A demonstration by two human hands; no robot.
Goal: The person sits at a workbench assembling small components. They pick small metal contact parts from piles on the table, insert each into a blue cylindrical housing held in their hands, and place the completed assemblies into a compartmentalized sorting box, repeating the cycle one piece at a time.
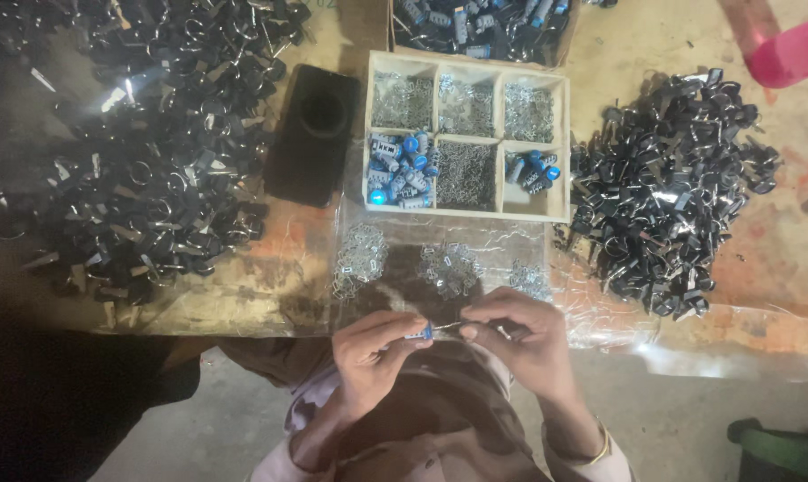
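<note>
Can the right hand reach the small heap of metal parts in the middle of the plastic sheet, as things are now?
Probably yes. The heap of metal parts lies just beyond the right hand with nothing between them, but the fingers already pinch a thin metal piece.

1. Black clip heaps point(145, 152) and point(667, 192) flank the desk point(770, 268).
2. Six-compartment tray point(467, 134) holds metal bits and blue cylinders.
3. Black case point(315, 134) lies beside the tray.
4. Pink object point(792, 49), far corner.

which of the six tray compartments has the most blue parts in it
The near-left compartment of the wooden tray: it is packed with blue parts. The near-right one holds only a few, and the other four hold just small silvery metal bits.
</note>
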